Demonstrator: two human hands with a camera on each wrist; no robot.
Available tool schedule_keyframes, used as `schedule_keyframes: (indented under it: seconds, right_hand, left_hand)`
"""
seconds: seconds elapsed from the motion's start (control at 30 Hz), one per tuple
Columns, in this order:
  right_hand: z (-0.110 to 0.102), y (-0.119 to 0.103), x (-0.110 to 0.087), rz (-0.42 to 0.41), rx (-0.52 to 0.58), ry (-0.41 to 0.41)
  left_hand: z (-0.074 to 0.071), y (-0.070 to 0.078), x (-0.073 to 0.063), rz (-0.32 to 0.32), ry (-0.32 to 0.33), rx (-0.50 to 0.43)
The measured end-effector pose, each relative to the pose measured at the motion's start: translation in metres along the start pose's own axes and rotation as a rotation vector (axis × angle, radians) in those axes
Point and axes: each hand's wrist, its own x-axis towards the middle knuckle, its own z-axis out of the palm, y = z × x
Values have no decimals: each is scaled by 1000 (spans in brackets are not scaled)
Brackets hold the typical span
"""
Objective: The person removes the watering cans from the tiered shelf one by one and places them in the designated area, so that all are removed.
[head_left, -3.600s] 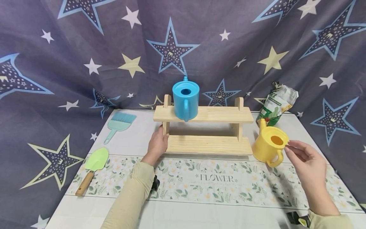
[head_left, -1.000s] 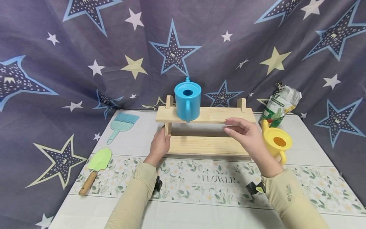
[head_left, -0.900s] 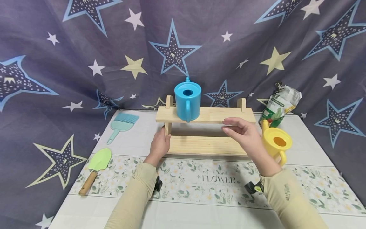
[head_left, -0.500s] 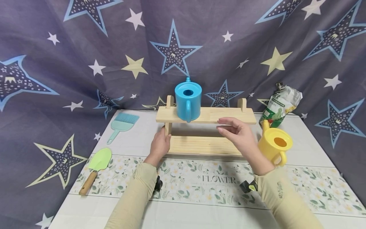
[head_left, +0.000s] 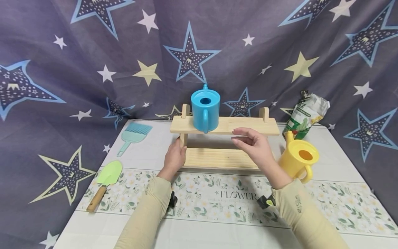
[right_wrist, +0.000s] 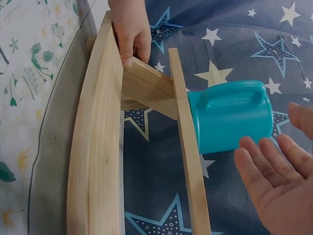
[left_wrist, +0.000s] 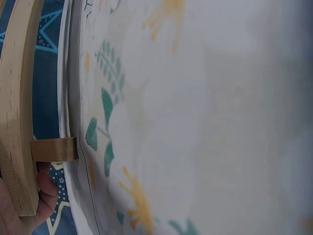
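Note:
A two-tier wooden shelf (head_left: pixel 217 158) stands on the table, with a blue watering can (head_left: pixel 207 112) upright on its top board, left of the middle. My left hand (head_left: pixel 174 155) grips the left end of the lower board; in the left wrist view, fingers (left_wrist: pixel 47 191) curl around the board's end. My right hand (head_left: pixel 253 143) hovers in front of the shelf's right half, thumb and fingers apart and nothing between them. In the right wrist view its open fingers (right_wrist: pixel 261 169) are near the blue can. Partly behind my right forearm stands a yellow watering can (head_left: pixel 293 155).
A crumpled green-and-white bag (head_left: pixel 306 116) with a clip stands at the back right. On the left lie a teal hand brush (head_left: pixel 133 135) and a green trowel (head_left: pixel 109 174) with a wooden handle. A star-printed curtain (head_left: pixel 118 69) hangs behind the table.
My right hand has left the yellow watering can and moved left to the front of the shelf, still drifting left over the last second. My left hand keeps its grip on the shelf.

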Motion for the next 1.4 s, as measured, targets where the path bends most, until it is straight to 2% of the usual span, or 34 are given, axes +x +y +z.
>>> schedule_keyframes:
  seconds: [0.5,1.03,1.4]
  right_hand:
    - [18,-1,8,14,-50,-25]
    - [38,-4,19,35,-39,-39]
    - [49,0,26,9,-5,-37]
  left_hand:
    - [0,0,0,-7,0,12]
    - [1,0,-1,-6,6,10]
    - [1,0,-1,-13,9,14]
